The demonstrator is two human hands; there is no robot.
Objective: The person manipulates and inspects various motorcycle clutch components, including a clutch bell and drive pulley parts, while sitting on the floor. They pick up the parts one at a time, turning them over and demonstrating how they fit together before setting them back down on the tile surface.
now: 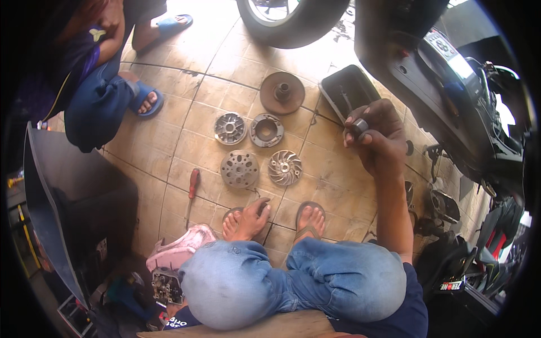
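Raised at the right, my right hand (383, 135) is closed, thumb and fingertips pinching a small grey cylindrical roller (359, 126). My left hand (251, 221) hangs low by my left foot, its fingers loosely curled and apart, with no held thing visible. On the floor ahead lie scooter drive parts: a finned fan disc (285, 168), a round plate with holes (239, 169), a ribbed metal variator disc (230, 128), a ring-shaped clutch part (266, 130), and a rusty brown pulley (282, 93) with a central shaft. Left of them lies a red-handled screwdriver (194, 180).
A dark rectangular tray (349, 93) sits beyond my right hand. A motorcycle (434, 73) stands at the right; a wheel (293, 25) is ahead. Another person's sandalled foot (147, 102) is at the left, above a dark bin (79, 208). A pink cover (183, 245) lies by my left knee.
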